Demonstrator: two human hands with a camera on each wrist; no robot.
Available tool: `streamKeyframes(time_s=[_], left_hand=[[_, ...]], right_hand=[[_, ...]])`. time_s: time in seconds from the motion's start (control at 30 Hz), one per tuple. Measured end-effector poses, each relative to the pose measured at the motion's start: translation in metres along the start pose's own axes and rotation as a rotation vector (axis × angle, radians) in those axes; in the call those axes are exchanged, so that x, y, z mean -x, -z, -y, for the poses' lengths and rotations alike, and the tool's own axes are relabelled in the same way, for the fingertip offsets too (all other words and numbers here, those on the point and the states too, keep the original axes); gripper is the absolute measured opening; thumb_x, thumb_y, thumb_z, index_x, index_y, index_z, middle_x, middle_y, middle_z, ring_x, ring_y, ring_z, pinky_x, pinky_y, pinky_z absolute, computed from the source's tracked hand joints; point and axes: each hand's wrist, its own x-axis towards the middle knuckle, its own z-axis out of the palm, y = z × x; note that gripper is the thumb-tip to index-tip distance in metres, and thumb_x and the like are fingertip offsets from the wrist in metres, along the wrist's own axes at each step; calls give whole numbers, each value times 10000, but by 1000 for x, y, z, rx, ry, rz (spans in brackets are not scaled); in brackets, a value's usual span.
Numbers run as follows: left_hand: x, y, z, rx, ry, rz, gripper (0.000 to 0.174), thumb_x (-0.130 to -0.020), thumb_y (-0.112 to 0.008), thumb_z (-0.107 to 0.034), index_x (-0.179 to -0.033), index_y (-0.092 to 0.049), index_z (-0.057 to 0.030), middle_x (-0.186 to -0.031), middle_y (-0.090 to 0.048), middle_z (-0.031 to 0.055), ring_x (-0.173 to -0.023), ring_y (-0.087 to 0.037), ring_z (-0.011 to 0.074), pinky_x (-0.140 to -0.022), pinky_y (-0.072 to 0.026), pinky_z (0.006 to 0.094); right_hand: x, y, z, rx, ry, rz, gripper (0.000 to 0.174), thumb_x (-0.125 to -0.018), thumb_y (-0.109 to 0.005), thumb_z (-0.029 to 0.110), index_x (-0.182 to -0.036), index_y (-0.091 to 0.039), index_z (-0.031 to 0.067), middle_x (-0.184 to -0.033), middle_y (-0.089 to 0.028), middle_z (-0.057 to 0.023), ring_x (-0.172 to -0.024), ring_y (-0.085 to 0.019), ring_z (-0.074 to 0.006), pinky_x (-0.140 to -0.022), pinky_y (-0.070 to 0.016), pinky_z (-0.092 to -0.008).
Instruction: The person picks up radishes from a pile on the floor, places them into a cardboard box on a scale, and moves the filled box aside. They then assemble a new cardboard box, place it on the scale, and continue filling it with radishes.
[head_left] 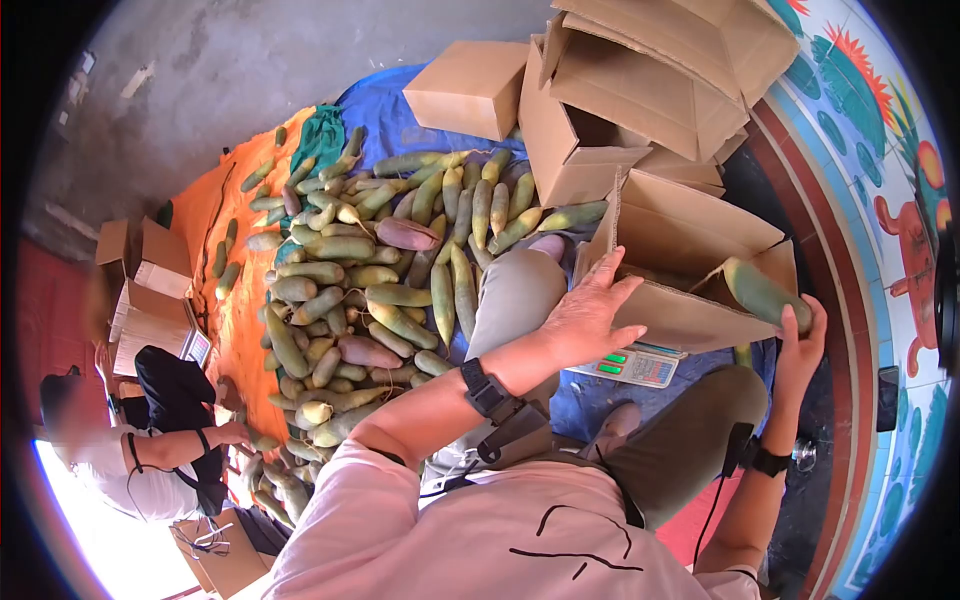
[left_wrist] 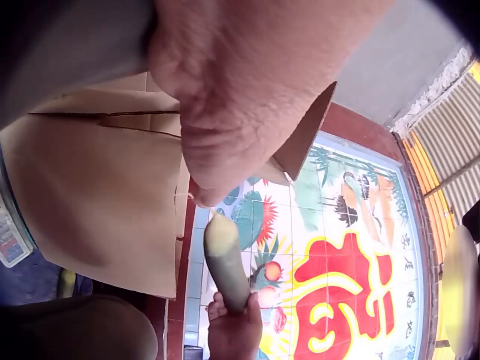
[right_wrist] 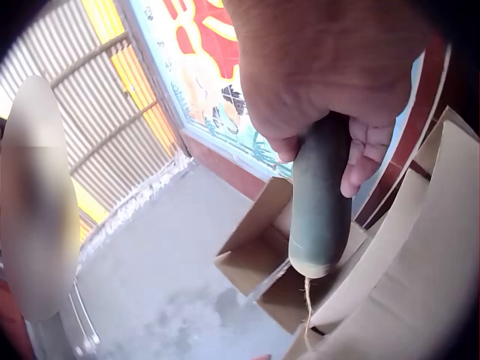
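The right hand (head_left: 803, 340) grips the thick end of a green radish (head_left: 765, 292), held over the right edge of an open cardboard box (head_left: 700, 215). In the right wrist view the radish (right_wrist: 321, 202) hangs from the fingers, its thin root pointing down. The left hand (head_left: 592, 312) lies at the box's near left corner with fingers spread, holding nothing. In the left wrist view the left hand (left_wrist: 232, 90) covers part of the box (left_wrist: 97, 195), and the radish (left_wrist: 227, 262) is in the right hand (left_wrist: 235, 330). Under the box is a scale (head_left: 630, 366).
A large pile of radishes (head_left: 400, 290) covers blue and orange sheets to the left. More cardboard boxes (head_left: 468, 88) stand beyond, some stacked at the upper right. A tiled wall (head_left: 900, 250) runs along the right. Another person (head_left: 150, 470) is at the lower left.
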Motion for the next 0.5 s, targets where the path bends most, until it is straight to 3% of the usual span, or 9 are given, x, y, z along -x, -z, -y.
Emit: streamKeyframes(time_s=[0.07,0.2,0.33,0.5], left_hand=[[0,-1,0,0,15,18,616,-787,-651,-329,-1285,-439,-36,-1442,-180,255,-1317,-261,381,-1057,-295,394],[2,-4,0,-36,-45,-19,601,-778,-658,-292,-1277,-447,-30,-1439,-178,261,-1304,-285,387,-1051,-307,398],[4,-5,2,-24,-57,-33,583,-774,-657,-263,-1264,-456,-21,-1437,-178,268,-1308,-277,389,-1058,-296,394],[7,-4,3,8,-32,-43,569,-776,-653,-252,-1254,-459,-10,-1433,-187,271,-1312,-263,396,-1069,-275,398]], right_hand=[[-5,-14,3,249,159,24,276,-828,-626,155,-1065,-550,37,-891,-593,-89,-804,-584,-197,-761,-460,-299],[-17,-35,-11,470,67,240,314,-790,-643,148,-1070,-552,38,-851,-612,-176,-795,-611,-271,-743,-461,-332],[-23,-54,-35,440,90,316,319,-793,-642,161,-1074,-552,38,-852,-616,-171,-782,-613,-278,-741,-464,-334],[-13,-47,-56,397,118,311,194,-851,-571,120,-1010,-574,9,-857,-618,-165,-787,-613,-281,-741,-466,-336]])
